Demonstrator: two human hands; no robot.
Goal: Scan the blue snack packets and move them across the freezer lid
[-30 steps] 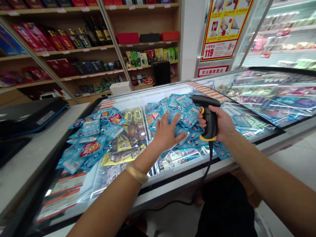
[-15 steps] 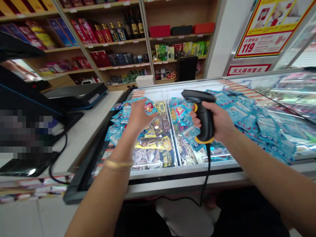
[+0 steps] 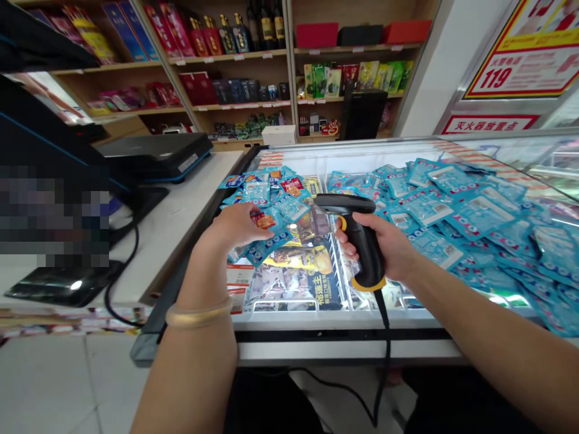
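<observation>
My right hand (image 3: 382, 244) is wrapped round a black and yellow barcode scanner (image 3: 362, 235), whose head points left and whose cable hangs down over the front edge. At the left pile of small blue snack packets (image 3: 257, 191), my left hand (image 3: 233, 229) reaches over the near side with thumb and fingers apart. A blue packet with a red and orange picture (image 3: 265, 220) shows in the gap between them; my hand hides part of it. A gold-coloured bangle (image 3: 199, 316) is on my left wrist. Many more blue packets (image 3: 479, 214) lie heaped on the right.
The packets lie on a glass-topped chest freezer (image 3: 316, 349) with wire baskets of packaged food beneath. At left, a white counter (image 3: 194, 202) carries a flat black device (image 3: 158, 154) and a dark screen (image 3: 49, 169). Stocked shelves (image 3: 235, 54) stand behind.
My left hand has come down and left, onto the near side of the left packets. The scanner has shifted slightly left and down in my right hand. The view has turned a little.
</observation>
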